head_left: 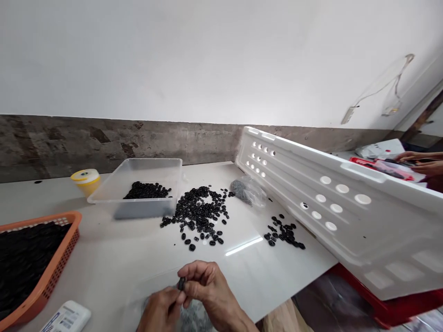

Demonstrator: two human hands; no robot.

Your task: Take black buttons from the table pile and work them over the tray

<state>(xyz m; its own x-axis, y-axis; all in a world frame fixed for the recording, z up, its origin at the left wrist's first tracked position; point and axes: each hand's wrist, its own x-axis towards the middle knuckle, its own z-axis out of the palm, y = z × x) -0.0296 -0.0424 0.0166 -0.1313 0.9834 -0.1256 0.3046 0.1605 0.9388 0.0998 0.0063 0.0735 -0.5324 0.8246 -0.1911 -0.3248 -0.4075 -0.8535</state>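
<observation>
My right hand (215, 291) pinches a small black oval piece (181, 283) between thumb and fingers at the front edge of the white table (256, 272). My left hand (159, 308) meets it from the left, its fingertips closed on the lower end of the same piece. Below both hands lies a clear plastic bag (195, 318) with small grey parts, partly hidden by them. Beyond the hands, a loose pile of black oval pieces (200, 207) spreads over the table. A smaller group of black pieces (284, 233) lies to the right.
Left stands an orange basket (65, 249) full of black pieces, near a white package (67, 317). Behind are a yellow-and-white cup-shaped container (87, 182), a translucent bin (138, 201) and a bag of grey parts (248, 191). A white perforated panel (332, 193) borders the right; beyond it, another person's hands (420, 161).
</observation>
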